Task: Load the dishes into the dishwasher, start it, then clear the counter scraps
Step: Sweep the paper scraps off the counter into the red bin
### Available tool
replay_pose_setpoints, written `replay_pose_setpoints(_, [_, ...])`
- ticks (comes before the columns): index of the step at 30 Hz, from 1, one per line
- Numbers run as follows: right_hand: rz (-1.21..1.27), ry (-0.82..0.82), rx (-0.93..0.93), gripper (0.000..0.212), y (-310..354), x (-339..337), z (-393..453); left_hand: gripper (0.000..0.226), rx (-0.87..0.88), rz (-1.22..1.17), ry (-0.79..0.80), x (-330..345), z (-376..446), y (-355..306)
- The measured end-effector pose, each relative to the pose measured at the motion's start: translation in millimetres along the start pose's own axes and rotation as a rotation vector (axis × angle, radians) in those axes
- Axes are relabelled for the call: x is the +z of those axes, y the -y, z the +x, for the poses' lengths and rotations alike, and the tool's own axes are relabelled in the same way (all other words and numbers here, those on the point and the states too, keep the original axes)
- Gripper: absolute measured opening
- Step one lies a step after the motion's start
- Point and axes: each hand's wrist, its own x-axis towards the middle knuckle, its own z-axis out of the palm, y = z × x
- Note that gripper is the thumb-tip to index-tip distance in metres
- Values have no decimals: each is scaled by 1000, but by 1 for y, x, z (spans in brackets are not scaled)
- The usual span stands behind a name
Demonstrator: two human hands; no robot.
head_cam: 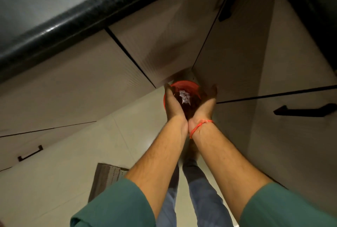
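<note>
Green sleeves [116,203] framed the bottom of the frame as a person reached both bare forearms toward the center. Wrists pressed together, the left hand [173,102] and right hand [206,102] formed an open cup, fingers straight and spread apart, gripping nothing, above a red bin [184,85] on the pale floor [54,181]. Crumpled whitish scraps [185,97] showed between the palms; whether they rested on the hands or lay in the bin could not be told. An orange thread [199,126] circled the right wrist. Beige cabinets [164,44] rose behind, under a black counter edge [73,20] at upper left.
</note>
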Motion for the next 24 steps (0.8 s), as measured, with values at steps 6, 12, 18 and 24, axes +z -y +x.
replay_pose_setpoints(6, [-297,116,-245,79,9,18,-64,64,225,-71,-76,15,-56,-28])
replay_pose_setpoints(12, [-367,250,-384,82,13,54,-163,62,423,-110,52,43,-140,-54])
replay_pose_setpoints(18, [-391,426,-468,81,19,101,-238,57,595,-110,144,80,-210,-95])
replay_pose_setpoints(24, [-437,525,-539,80,25,134,-291,54,707,-56,199,110,-265,-119])
